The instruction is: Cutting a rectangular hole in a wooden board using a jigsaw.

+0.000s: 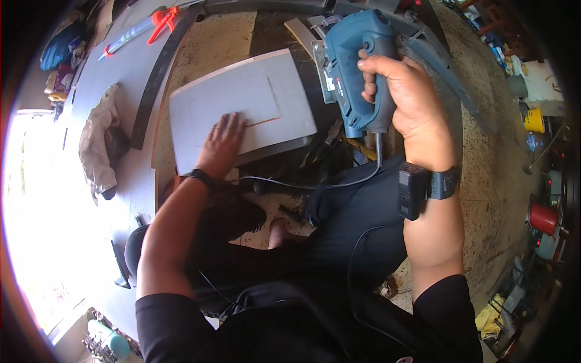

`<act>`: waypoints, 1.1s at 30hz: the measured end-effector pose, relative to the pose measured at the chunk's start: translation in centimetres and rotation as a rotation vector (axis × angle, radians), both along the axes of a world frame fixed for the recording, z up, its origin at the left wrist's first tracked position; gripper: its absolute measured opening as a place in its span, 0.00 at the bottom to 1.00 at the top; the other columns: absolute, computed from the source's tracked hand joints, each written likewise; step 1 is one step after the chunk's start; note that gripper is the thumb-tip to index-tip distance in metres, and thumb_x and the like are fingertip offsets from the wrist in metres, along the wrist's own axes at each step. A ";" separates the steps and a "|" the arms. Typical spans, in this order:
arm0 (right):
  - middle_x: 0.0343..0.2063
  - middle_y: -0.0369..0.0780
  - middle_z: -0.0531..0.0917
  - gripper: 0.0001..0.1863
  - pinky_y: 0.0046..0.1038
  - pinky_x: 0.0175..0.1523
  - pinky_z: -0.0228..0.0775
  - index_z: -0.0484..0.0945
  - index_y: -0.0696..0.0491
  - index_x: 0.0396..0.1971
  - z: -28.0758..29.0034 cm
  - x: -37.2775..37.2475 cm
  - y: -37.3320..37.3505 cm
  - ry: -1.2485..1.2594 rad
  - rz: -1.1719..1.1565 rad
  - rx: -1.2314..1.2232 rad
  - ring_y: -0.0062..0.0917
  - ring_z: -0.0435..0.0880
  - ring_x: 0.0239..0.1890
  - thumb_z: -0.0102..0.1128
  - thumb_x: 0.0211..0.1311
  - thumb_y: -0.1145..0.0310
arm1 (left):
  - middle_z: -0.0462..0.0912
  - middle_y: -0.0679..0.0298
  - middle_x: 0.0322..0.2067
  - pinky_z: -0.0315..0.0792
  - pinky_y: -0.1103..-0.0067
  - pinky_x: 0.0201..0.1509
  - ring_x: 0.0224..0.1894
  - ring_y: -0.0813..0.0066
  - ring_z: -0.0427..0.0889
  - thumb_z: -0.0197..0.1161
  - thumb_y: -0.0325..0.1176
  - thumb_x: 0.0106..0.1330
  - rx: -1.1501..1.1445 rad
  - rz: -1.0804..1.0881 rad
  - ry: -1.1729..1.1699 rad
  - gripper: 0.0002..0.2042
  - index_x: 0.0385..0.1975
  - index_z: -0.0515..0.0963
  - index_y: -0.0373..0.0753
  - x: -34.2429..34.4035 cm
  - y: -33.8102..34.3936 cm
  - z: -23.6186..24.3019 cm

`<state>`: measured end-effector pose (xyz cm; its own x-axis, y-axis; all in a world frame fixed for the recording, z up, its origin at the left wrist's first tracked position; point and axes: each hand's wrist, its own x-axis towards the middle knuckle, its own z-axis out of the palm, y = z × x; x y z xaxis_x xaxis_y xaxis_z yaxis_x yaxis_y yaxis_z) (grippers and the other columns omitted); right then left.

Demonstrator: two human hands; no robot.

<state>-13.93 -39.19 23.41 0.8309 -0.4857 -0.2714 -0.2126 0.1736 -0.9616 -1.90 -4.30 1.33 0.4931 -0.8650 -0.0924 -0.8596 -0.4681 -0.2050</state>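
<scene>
My right hand (390, 78) grips the handle of a blue jigsaw (354, 66), with the thumb over the top of it. The saw is held up to the right of a grey panel (242, 91), apart from it, its metal base plate (322, 69) facing the panel. My left hand (224, 142) lies flat on the panel's near part, fingers stretched out. Beside those fingertips a cut slot (263, 122) runs through the panel and meets a thin line going away from me. A black power cord (302, 184) runs from the saw's handle to the left across my lap.
On the left a long grey board (127, 78) carries a caulking gun (139, 33) with orange-red handle and a crumpled pale cloth (97, 142). A dark metal bar (451, 78) lies beyond the saw. At the right edge stand a yellow bucket (534, 120) and a red container (543, 218).
</scene>
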 end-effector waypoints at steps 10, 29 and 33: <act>0.23 0.33 0.80 0.10 0.25 0.36 0.74 0.85 0.55 0.38 -0.3 0.6 -0.6 0.060 0.007 -0.027 0.19 0.78 0.25 0.71 0.58 0.68 | 0.57 0.62 0.79 0.56 0.58 0.82 0.79 0.59 0.59 0.56 0.25 0.69 0.251 0.129 -0.189 0.39 0.81 0.54 0.59 7.5 3.8 3.3; 0.26 0.34 0.82 0.09 0.24 0.34 0.77 0.84 0.55 0.37 0.0 1.0 0.8 0.067 0.086 0.031 0.18 0.80 0.26 0.72 0.60 0.69 | 0.84 0.58 0.47 0.80 0.63 0.58 0.49 0.62 0.85 0.66 0.30 0.73 -1.791 1.208 1.799 0.15 0.56 0.76 0.35 -6.1 -2.4 -9.3; 0.26 0.34 0.82 0.09 0.26 0.36 0.78 0.84 0.57 0.40 -0.1 0.6 0.5 0.057 0.106 0.027 0.18 0.80 0.27 0.71 0.61 0.72 | 0.85 0.54 0.51 0.79 0.59 0.60 0.52 0.57 0.86 0.66 0.27 0.72 -1.646 1.068 1.930 0.18 0.60 0.75 0.34 -7.6 1.1 -9.1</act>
<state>-13.37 -38.73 23.30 0.8599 -0.3876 -0.3320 -0.2858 0.1734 -0.9425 -9.46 -3.20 -7.75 0.7258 -0.4138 -0.5495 0.6873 0.4032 0.6042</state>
